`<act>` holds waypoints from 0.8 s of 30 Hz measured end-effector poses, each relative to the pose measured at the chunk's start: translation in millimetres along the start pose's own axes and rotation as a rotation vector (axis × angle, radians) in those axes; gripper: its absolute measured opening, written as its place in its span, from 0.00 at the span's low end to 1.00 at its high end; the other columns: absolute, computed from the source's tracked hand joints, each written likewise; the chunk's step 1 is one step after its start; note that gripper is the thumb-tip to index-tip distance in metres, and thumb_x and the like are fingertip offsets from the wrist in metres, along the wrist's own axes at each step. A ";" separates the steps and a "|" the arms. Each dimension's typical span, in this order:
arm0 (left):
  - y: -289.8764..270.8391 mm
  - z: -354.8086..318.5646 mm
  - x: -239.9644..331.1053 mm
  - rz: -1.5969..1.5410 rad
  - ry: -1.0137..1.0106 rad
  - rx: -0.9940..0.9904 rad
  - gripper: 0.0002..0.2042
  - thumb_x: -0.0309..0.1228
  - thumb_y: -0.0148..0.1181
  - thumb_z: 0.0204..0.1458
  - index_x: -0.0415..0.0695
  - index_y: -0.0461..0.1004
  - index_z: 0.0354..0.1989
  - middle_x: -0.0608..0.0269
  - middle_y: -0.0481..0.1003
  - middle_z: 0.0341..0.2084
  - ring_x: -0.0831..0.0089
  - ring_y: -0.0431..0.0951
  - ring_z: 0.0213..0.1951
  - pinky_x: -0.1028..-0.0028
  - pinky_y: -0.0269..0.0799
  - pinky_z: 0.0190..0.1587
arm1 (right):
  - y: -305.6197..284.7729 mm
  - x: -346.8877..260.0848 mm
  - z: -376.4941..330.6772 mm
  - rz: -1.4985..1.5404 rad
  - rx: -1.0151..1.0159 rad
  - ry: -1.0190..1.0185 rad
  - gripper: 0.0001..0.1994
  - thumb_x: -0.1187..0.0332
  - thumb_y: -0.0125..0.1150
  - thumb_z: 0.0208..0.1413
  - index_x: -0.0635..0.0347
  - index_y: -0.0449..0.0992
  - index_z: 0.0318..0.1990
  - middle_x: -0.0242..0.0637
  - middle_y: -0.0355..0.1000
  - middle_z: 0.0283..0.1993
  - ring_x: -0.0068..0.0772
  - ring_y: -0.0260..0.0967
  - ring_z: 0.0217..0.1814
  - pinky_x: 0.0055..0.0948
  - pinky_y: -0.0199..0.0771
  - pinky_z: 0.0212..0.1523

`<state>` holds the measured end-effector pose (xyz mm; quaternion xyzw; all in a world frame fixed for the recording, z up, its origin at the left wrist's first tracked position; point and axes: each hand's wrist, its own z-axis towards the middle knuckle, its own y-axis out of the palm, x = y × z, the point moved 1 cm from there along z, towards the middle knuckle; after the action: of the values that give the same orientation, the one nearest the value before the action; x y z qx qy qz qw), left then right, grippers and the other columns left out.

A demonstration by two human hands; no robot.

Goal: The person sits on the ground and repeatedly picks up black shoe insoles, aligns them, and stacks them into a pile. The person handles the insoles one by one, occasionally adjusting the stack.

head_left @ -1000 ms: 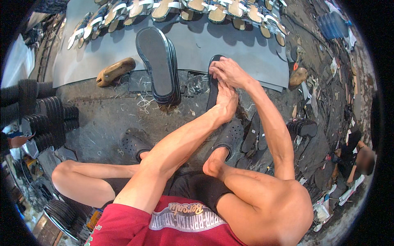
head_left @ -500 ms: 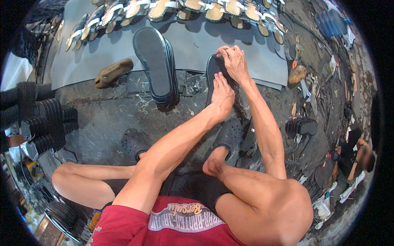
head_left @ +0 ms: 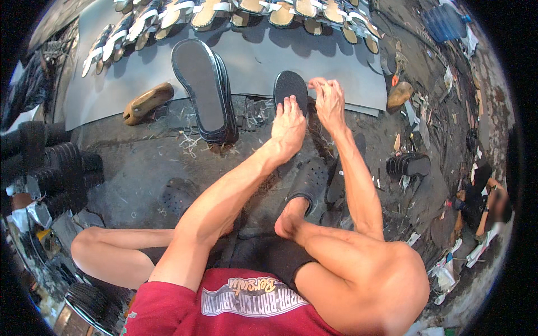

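Note:
A black shoe sole [head_left: 291, 84] lies in front of me with its rounded end pointing away. My left hand [head_left: 288, 126] rests on it, fingers stretched flat over its upper face and hiding the lower part. Just right of the rounded end is my right hand [head_left: 329, 103], apart from the sole. Its fingers are bent and drawn together; whatever may be between them is too small to make out. To the left stands a stack of larger black soles [head_left: 199, 84], the top one grey-faced with a shiny dark rim.
A wooden shoe last [head_left: 148, 103] lies left of the stack. Rows of sandals [head_left: 207, 14] line the far side of a grey sheet [head_left: 151, 73]. More black soles [head_left: 53, 162] are piled at left. Scraps litter the floor at right, where another person [head_left: 486, 201] shows.
My right hand has come off the sole's rounded end and moved right, uncovering it. My left hand stays on the sole. The whole view has shifted slightly.

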<state>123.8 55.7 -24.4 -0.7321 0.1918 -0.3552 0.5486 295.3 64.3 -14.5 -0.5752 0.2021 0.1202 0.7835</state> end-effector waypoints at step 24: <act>-47.2 103.5 -31.3 -0.038 0.250 -0.399 0.42 0.32 0.91 0.34 0.40 0.78 0.62 0.42 0.81 0.59 0.44 0.85 0.60 0.50 0.78 0.63 | 16.0 -96.1 -117.1 0.121 -0.014 0.051 0.15 0.70 0.65 0.71 0.55 0.81 0.62 0.39 0.86 0.50 0.46 0.86 0.41 0.41 0.86 0.38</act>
<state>173.1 161.1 -4.8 -0.7799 0.3108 -0.4086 0.3581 182.3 -37.7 -14.5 -0.5704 0.2555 0.1539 0.7653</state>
